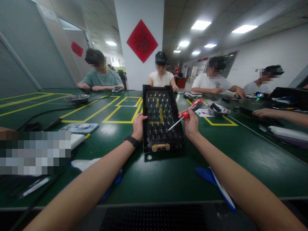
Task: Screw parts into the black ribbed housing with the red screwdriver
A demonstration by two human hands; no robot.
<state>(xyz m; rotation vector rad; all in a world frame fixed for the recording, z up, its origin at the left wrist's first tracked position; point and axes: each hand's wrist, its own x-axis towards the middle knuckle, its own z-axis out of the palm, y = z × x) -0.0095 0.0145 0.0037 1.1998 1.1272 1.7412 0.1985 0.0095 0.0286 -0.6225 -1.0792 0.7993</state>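
A black rectangular casing (pixel 164 119) is held up over the green table, tilted towards me. Rows of pointed, shiny shapes fill its inside, and a small yellow-brown circuit board (pixel 160 147) sits at its near end. My left hand (pixel 139 126), with a dark wristband, grips the casing's left edge; some of its fingers are hidden behind it. In my right hand (pixel 192 123) is a screwdriver (pixel 192 108) with a red and black handle. Its metal shaft slants down-left over the casing's lower part. Whether the tip touches the casing I cannot tell.
Blue and white gloves (pixel 215 184) lie by both forearms. A phone (pixel 79 128) rests at left, near a cable. Metal bowls (pixel 77 98) stand on the green table (pixel 158 186), which carries yellow tape lines. Several people sit around it; another person's hand (pixel 263 113) is at right.
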